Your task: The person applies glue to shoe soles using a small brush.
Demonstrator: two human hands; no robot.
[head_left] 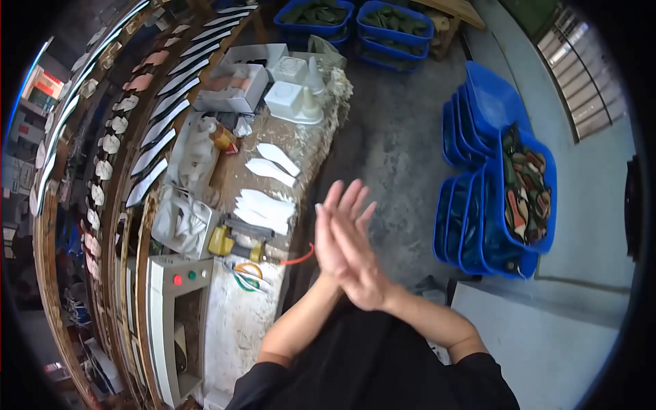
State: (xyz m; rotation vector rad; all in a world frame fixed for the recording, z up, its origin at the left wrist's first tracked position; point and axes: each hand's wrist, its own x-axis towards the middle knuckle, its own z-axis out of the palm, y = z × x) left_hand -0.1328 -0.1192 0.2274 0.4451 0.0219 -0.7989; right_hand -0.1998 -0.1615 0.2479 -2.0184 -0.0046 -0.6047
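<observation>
In front of my body, my left hand (pixel 328 253) and my right hand (pixel 365 277) are pressed palm against palm, with fingers stretched out and pointing away from me. I see nothing held between them, though the palms themselves are hidden. To the left of my hands, on the workbench (pixel 225 335), lie a stack of white shoe insoles (pixel 263 210) and two separate insoles (pixel 273 167). Nearest to my left wrist is a yellow-and-black tool (pixel 236 244) with a red cord (pixel 298 258). Beside it rests a roll of tape (pixel 248 275).
A rack (pixel 140 164) of insole-shaped pieces runs along the left. A machine with buttons (pixel 181 270) stands at the bench's front. Further back are a glue bottle (pixel 222 137) and white boxes (pixel 236 85). Stacked blue baskets (pixel 550 229) stand at right, more blue baskets (pixel 393 37) at the back.
</observation>
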